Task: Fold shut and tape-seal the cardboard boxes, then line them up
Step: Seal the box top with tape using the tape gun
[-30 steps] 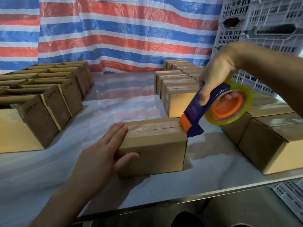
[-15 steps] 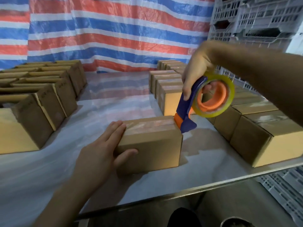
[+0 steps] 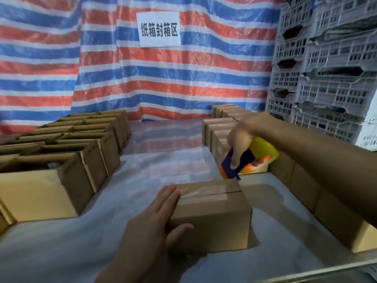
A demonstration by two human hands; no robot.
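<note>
A closed box (image 3: 210, 213) sits on the pale surface (image 3: 142, 170) near its front edge, right in front of the person. A strip of clear tape (image 3: 202, 194) runs along its top seam from the left end and stops short of the right end, where the bare seam shows. The left hand (image 3: 151, 227) steadies it with an open grip: straight fingers lie flat over the top left end and the thumb presses on the near face. The right hand (image 3: 239, 139) has its grip closed round the blue handle of a tape dispenser (image 3: 238, 166), fingers curled over it, with the yellow roll (image 3: 265, 148) behind. The dispenser's orange-edged nose hangs at the box's far right corner; I can't tell whether it touches the cardboard. To the left stand rows of open boxes (image 3: 61, 160), flaps up, packed side by side. To the right, sealed boxes (image 3: 220, 129) run in a line from the back toward the front edge, partly hidden by the right arm. A red, white and blue striped tarp (image 3: 183, 78) hangs behind, with a white sign (image 3: 159, 29) on it, and grey plastic crates (image 3: 326, 68) are stacked at the far right.
</note>
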